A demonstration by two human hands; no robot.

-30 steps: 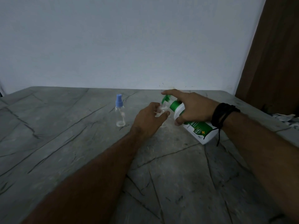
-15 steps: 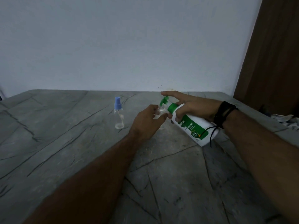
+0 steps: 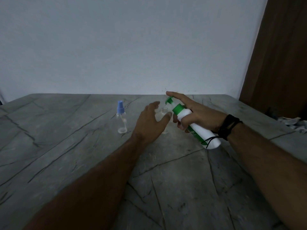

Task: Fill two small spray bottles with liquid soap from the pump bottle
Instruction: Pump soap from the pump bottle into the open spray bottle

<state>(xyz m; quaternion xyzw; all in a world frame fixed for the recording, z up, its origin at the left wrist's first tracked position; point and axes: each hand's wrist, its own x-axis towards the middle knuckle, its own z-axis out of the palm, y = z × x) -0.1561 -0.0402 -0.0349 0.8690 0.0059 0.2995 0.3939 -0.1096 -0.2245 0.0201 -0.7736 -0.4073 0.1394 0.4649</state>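
Gripping the tilted white pump bottle (image 3: 197,125), right hand (image 3: 199,113) curls round its body, index finger laid over the green pump head. Nozzle hangs just above the uncapped spray bottle (image 3: 163,113) standing on the grey table (image 3: 66,146). Left hand (image 3: 149,123) fingers spread, loosely cupped beside that bottle; contact unclear. 1 blue-capped spray bottle (image 3: 121,118) stands left of it.

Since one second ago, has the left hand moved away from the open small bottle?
Yes. The left hand has loosened and drawn slightly back toward the capped spray bottle, its fingers now spread, while the open small bottle stands on the table.
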